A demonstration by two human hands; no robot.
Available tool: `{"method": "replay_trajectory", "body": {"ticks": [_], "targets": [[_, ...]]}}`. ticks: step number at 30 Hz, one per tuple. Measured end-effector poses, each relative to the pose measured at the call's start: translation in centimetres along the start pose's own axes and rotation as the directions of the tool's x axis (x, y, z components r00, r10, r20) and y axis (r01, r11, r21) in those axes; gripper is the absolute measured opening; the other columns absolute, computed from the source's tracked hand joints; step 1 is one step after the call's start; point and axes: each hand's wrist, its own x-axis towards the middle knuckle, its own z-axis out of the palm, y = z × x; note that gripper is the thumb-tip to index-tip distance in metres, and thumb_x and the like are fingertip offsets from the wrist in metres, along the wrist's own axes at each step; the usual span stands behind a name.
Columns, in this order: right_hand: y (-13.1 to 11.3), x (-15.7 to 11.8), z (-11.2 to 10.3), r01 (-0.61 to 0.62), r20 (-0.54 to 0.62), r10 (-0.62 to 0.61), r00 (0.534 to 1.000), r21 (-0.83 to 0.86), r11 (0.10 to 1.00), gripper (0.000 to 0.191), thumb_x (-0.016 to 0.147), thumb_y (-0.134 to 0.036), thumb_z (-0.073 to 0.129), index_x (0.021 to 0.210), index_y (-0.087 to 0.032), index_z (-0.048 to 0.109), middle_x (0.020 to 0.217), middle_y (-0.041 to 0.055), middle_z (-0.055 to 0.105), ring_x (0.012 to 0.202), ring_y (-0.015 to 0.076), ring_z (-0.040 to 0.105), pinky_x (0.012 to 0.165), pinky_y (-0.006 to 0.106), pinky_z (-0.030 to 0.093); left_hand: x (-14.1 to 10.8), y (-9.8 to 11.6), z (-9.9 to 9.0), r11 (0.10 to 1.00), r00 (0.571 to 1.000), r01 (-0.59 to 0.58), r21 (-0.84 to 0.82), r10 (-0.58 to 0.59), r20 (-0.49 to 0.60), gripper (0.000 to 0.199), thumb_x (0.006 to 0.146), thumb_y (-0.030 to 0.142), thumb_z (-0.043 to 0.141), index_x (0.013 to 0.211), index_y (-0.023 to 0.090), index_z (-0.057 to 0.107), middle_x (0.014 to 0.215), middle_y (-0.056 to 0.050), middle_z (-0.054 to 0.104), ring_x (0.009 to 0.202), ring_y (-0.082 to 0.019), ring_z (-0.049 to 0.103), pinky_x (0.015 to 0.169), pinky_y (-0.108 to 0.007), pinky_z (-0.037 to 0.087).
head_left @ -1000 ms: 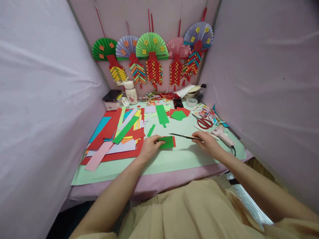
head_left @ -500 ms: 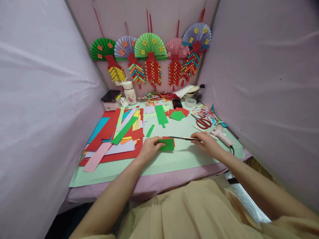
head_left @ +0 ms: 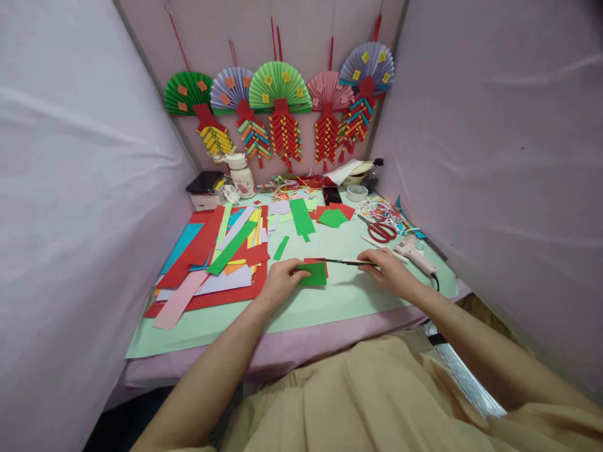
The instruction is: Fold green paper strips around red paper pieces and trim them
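Observation:
Between the thumb and fingers of my left hand (head_left: 281,280) is a small green paper piece (head_left: 315,274). A red paper piece (head_left: 308,260) shows just behind it, its edges sticking out above and to the right. My right hand (head_left: 384,270) is closed around slim scissors (head_left: 346,261), seen nearly edge-on, with a dark tip and a pale stretch. The scissors point left, and their tip lies over the top edge of the papers. Whether the blades touch the paper I cannot tell. A narrow green strip (head_left: 281,248) lies beyond my left hand.
Red-handled scissors (head_left: 382,232) and a glue gun (head_left: 418,254) lie at right. Coloured paper strips cover a red board (head_left: 198,304) at left. Behind are a bottle (head_left: 242,179), a phone (head_left: 331,196) and a tape roll (head_left: 357,193). Paper fans (head_left: 280,88) hang on the back wall.
The whole view has shifted slightly, so everything appears a little further left. Hands, papers and scissors keep nearly the same positions relative to each other.

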Motion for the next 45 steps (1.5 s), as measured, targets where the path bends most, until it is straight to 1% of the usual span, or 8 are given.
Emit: {"method": "replay_trajectory", "body": {"ticks": [12, 22, 26, 28, 31, 34, 36, 45], "targets": [[0.7, -0.1, 0.5, 0.019, 0.101, -0.015, 0.995, -0.038, 0.999, 0.016, 0.089, -0.028, 0.051, 0.098, -0.023, 0.063, 0.093, 0.0057, 0.068, 0.083, 0.0219, 0.059, 0.078, 0.034, 0.042, 0.1, 0.0, 0.2, 0.999, 0.999, 0.041, -0.024, -0.042, -0.026, 0.014, 0.076, 0.034, 0.062, 0.078, 0.021, 0.067, 0.063, 0.003, 0.061, 0.060, -0.014, 0.053, 0.059, -0.025, 0.041], [1.4, -1.1, -0.3, 0.075, 0.244, -0.094, 0.965, 0.085, 0.994, 0.030, 0.092, -0.033, 0.047, 0.116, -0.029, 0.065, 0.098, 0.0060, 0.065, 0.085, 0.0198, 0.062, 0.077, 0.030, 0.045, 2.0, 0.4, 1.5, 0.967, 0.961, 0.237, -0.097, -0.218, 0.171, 0.023, 0.083, 0.038, 0.053, 0.080, 0.017, 0.062, 0.065, 0.001, 0.060, 0.055, -0.014, 0.059, 0.056, -0.026, 0.046], [1.7, -1.5, -0.1, 0.073, 0.268, -0.087, 0.960, 0.062, 0.995, 0.032, 0.092, -0.033, 0.047, 0.120, -0.031, 0.064, 0.094, 0.0057, 0.064, 0.085, 0.0196, 0.061, 0.077, 0.029, 0.045, 1.7, -0.4, 1.9, 0.974, 1.000, -0.014, 0.227, 0.017, -0.009, 0.025, 0.083, 0.024, 0.054, 0.105, 0.017, 0.062, 0.090, -0.007, 0.066, 0.083, -0.022, 0.065, 0.078, -0.036, 0.051], [1.6, -1.6, 0.0, 0.085, 0.282, -0.088, 0.955, 0.023, 0.996, 0.034, 0.094, -0.034, 0.044, 0.121, -0.030, 0.063, 0.097, 0.0066, 0.062, 0.087, 0.0198, 0.060, 0.078, 0.030, 0.044, 1.6, -0.8, 1.8, 0.903, 0.978, -0.162, 0.398, 0.201, -0.059, 0.034, 0.082, 0.018, 0.057, 0.116, 0.017, 0.058, 0.112, -0.012, 0.062, 0.107, -0.027, 0.058, 0.093, -0.042, 0.047], [1.5, -1.6, -0.1, 0.110, 0.314, -0.096, 0.945, -0.028, 0.994, 0.035, 0.095, -0.034, 0.040, 0.123, -0.028, 0.062, 0.100, 0.0079, 0.059, 0.089, 0.0199, 0.058, 0.079, 0.031, 0.044, 1.9, -0.9, 1.4, 0.796, 0.917, -0.394, 0.459, 0.374, 0.139, 0.033, 0.088, 0.016, 0.050, 0.120, 0.019, 0.057, 0.133, -0.013, 0.052, 0.129, -0.027, 0.043, 0.106, -0.046, 0.038], [1.3, -1.6, 0.0, 0.133, 0.325, -0.107, 0.940, -0.060, 0.989, 0.036, 0.096, -0.034, 0.038, 0.124, -0.026, 0.061, 0.097, 0.0085, 0.059, 0.090, 0.0205, 0.057, 0.080, 0.031, 0.044, 2.4, -0.7, 1.3, 0.738, 0.783, -0.587, 0.333, 0.413, 0.464, 0.035, 0.095, 0.020, 0.037, 0.125, 0.022, 0.056, 0.143, -0.007, 0.046, 0.138, -0.022, 0.033, 0.112, -0.042, 0.033], [1.2, -1.6, 0.2, 0.138, 0.319, -0.109, 0.942, -0.070, 0.988, 0.037, 0.096, -0.033, 0.038, 0.126, -0.025, 0.059, 0.097, 0.0087, 0.059, 0.090, 0.0208, 0.057, 0.080, 0.032, 0.044, 2.6, -0.6, 1.3, 0.753, 0.735, -0.592, 0.288, 0.357, 0.577, 0.039, 0.097, 0.023, 0.033, 0.131, 0.022, 0.052, 0.145, -0.006, 0.044, 0.139, -0.020, 0.033, 0.113, -0.039, 0.032], [1.1, -2.5, 0.7, 0.125, 0.330, -0.105, 0.938, -0.039, 0.991, 0.035, 0.096, -0.031, 0.040, 0.123, -0.026, 0.061, 0.093, 0.0072, 0.058, 0.086, 0.0192, 0.055, 0.076, 0.030, 0.042, 2.8, -1.1, 1.4, 0.802, 0.735, -0.530, 0.276, 0.271, 0.622, 0.052, 0.089, 0.010, 0.033, 0.137, 0.022, 0.048, 0.149, -0.001, 0.038, 0.140, -0.017, 0.031, 0.117, -0.036, 0.026]]}}
